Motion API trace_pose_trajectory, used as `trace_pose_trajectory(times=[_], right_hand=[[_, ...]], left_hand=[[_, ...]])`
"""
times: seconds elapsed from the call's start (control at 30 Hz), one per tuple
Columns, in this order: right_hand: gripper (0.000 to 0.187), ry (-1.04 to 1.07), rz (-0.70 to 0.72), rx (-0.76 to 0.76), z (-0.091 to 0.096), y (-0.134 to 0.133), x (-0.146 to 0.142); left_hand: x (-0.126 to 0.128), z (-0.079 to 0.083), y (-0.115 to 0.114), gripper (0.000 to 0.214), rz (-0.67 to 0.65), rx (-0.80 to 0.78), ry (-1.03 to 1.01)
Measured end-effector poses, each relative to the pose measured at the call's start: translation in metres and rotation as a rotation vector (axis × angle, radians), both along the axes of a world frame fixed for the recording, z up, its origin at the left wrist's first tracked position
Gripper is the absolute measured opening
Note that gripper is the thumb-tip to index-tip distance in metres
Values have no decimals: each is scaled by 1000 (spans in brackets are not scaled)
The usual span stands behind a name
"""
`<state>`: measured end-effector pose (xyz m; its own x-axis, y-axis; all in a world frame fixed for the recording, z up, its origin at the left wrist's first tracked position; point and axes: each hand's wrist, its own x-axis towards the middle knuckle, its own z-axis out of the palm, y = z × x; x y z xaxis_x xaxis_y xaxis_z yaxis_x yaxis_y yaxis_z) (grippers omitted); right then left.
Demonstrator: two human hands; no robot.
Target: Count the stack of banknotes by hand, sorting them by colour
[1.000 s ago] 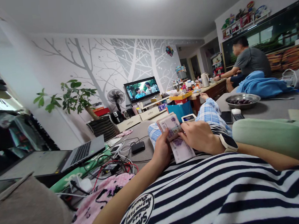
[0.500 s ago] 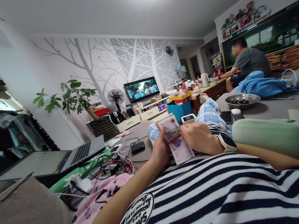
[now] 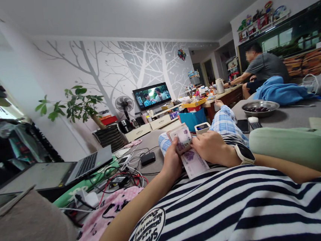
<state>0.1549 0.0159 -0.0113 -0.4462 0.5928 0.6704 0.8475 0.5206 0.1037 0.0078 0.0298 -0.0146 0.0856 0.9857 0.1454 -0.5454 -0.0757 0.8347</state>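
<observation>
A stack of purple-pink banknotes (image 3: 182,135) marked 5 is gripped by my left hand (image 3: 172,160), its thumb pressed on the top note. My right hand (image 3: 211,148) is closed at the right edge of the stack, its fingertips pinching the edge of a note. Below the stack, the lower part of the banknotes (image 3: 194,164) hangs down toward my striped shirt. Which notes lie between my right fingers is partly hidden. Just beyond my right hand stands a small white box-like device (image 3: 202,128) with a dark screen.
An open laptop (image 3: 86,166) and tangled cables (image 3: 126,176) lie to my left. On the right are a metal bowl (image 3: 260,108) of dark fruit, a phone (image 3: 243,126), a remote (image 3: 255,124) and a green cushion (image 3: 292,146). Another person (image 3: 268,66) sits at a cluttered table.
My right hand has shifted slightly left against the stack, and the notes have moved a little. The other person's arm has reached farther over the table.
</observation>
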Motion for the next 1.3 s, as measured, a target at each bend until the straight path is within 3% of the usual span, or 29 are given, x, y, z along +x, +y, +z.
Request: trace_pose_trajectory(times=[0.1,0.2,0.4,0.53,0.93,1.13,1.3], right_hand=[[37,38,-53,-13,7,-8,3],[41,207,-47,-3,12,-7,8],[39,625,198,-135,11,22,10],[36,766,331,-161,0,29,3],[32,823,431,-37,-11,24,-3],[17,669,610,-5,-14,15,-1],[17,604,673,-6,-15,13,0]], left_hand=[[0,2,-3,37,-4,-27,9],[1,4,-6,36,8,-38,11],[2,0,-2,35,45,20,6],[-1,-4,0,33,47,53,41],[3,2,-4,34,-7,-24,-37],[2,0,-4,29,14,-16,-21],[-1,-3,-4,27,17,-15,0]])
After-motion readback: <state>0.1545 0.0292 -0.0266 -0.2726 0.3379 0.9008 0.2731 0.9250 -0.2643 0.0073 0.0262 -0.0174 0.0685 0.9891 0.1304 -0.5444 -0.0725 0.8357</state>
